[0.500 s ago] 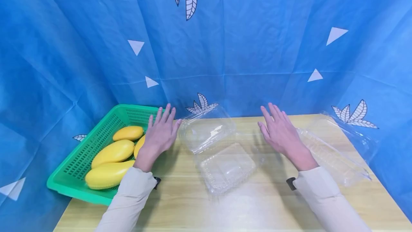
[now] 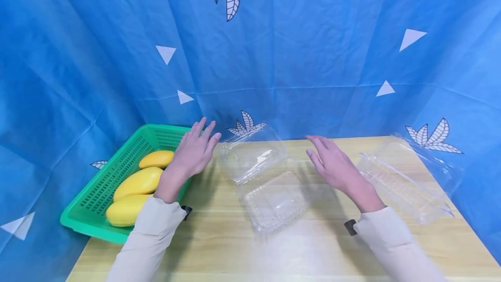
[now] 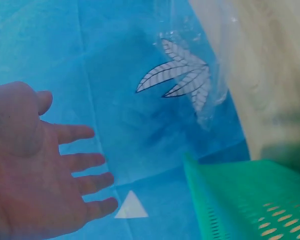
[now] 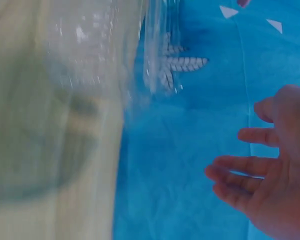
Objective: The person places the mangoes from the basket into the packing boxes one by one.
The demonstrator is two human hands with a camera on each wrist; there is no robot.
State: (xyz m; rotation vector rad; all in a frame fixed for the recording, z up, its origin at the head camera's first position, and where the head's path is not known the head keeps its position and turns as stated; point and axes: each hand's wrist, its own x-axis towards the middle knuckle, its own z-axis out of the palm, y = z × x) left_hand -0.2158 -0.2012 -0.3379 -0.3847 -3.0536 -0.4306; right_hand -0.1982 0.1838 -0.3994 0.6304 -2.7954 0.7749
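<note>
Above the right edge of a green plastic basket (image 2: 83, 229) hovers my left hand (image 2: 190, 153), fingers extended and nothing in its grasp. Yellow mangoes (image 2: 138, 182) lie in the basket, partly covered by that hand and forearm. My right hand (image 2: 335, 165) hangs over the table, holding nothing, its fingers slightly bent. Between the hands a clear plastic clamshell box (image 2: 275, 206) lies opened, its lid (image 2: 254, 160) folded back toward the curtain. In the left wrist view, the palm and spread fingers (image 3: 90, 162) of the left hand show; the right wrist view shows the right hand (image 4: 275, 175) loosely relaxed.
A second clear clamshell box (image 2: 405, 186) lies opened at the table's right side, beyond my right forearm. Blue patterned curtain (image 2: 313, 55) hangs behind the wooden table (image 2: 223, 247) and along both sides.
My left hand has shifted slightly left, turned, and now hides one mango seen before. My right hand has moved a little left, its fingers now pointing more inward.
</note>
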